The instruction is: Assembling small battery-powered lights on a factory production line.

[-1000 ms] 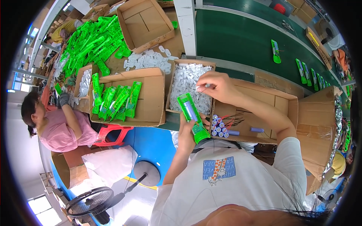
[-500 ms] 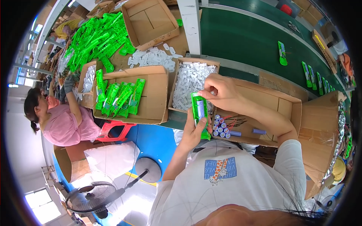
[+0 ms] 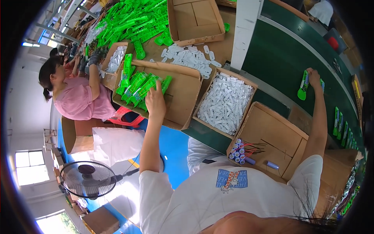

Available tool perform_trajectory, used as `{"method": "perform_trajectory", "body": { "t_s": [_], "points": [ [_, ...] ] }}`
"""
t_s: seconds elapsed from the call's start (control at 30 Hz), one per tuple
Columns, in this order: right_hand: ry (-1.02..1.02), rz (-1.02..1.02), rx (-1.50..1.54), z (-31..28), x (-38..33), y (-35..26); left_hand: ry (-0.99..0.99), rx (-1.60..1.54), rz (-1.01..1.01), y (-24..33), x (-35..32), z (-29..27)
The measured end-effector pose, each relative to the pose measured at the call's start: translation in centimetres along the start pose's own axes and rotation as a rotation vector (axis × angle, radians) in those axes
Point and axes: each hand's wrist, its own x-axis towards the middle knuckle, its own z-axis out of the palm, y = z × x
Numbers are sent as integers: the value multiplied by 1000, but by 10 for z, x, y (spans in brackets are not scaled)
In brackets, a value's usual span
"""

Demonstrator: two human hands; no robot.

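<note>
At the right, over the green conveyor belt (image 3: 269, 50), my right hand (image 3: 314, 78) is closed on the upper end of a green plastic casing (image 3: 302, 93). To the left, my left hand (image 3: 156, 102) reaches into a cardboard box (image 3: 181, 95) of green casings (image 3: 141, 86). Its fingers are apart and touch the casings there; none is lifted. Coloured wires show in some of these casings.
A box of small white parts (image 3: 226, 103) stands in the middle. Purple cylindrical batteries (image 3: 237, 151) with wires lie in another box (image 3: 272, 130). Finished-looking casings (image 3: 343, 126) line the belt. A co-worker in pink (image 3: 83, 93) sits left; a fan (image 3: 87, 179) stands lower left.
My hands have parted from the casing with a battery held before me. The right has gone out over the belt, the left into the casing box. The whole view has shifted.
</note>
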Motion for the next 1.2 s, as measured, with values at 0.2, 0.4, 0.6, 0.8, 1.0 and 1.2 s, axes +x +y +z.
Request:
{"method": "perform_trajectory", "body": {
  "t_s": [0.2,0.4,0.6,0.8,1.0,1.2],
  "points": [
    [177,-385,560,-151,-105,-245,228,-97,115,-4,-22,-39],
    [-411,-458,1474,-204,-248,-416,561,-508,656,115,-116,-84],
    [-338,-341,1303,-212,-250,-398,-228,-1297,409,125,-127,-143],
    [-106,-445,1211,-185,-250,-386,-1429,-2113,320,131,-122,-105],
    [396,-577,777,-185,-264,-381,-1396,-2399,73,142,-135,-87],
    [-47,-1283,662,-184,-293,-369,-1140,-2520,-177,143,-130,-96]
  ]
}}
